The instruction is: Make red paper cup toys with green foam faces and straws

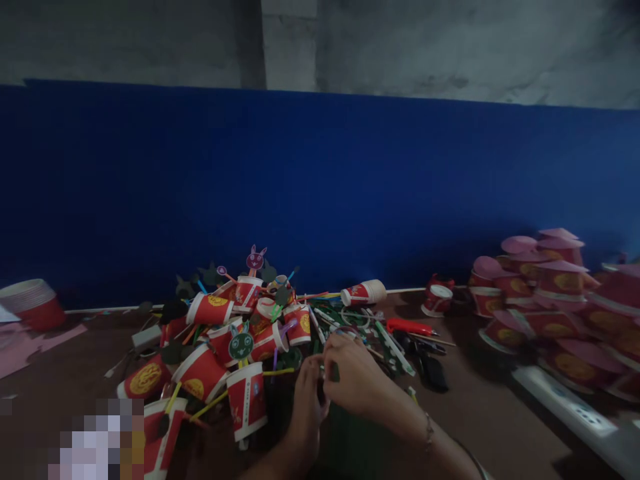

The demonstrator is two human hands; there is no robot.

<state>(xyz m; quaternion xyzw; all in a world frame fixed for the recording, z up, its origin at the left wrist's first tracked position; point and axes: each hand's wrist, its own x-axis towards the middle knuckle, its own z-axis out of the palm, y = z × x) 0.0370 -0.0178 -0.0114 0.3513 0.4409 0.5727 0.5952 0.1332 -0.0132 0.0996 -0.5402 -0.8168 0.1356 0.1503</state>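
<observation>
My left hand (306, 403) and my right hand (357, 375) meet low in the middle of the head view. Both have their fingers drawn together around something small, mostly hidden by the fingers; I cannot make out what it is. Just left of my left hand, a red paper cup (247, 403) stands slightly tilted, with a green rabbit-face cutout (241, 345) above it. Beyond the hands lie several straws and thin strips, among them a green-and-white strip (395, 348). A dark green surface shows beneath my wrists.
Red paper cups (209, 310) with straws and cutouts are heaped at left. Nested cups (364, 293) lie at the back. At right are a red-handled tool (411, 327), a power strip (565, 400) and cups with pink paper tops (560, 267). A blue panel (320, 187) stands behind.
</observation>
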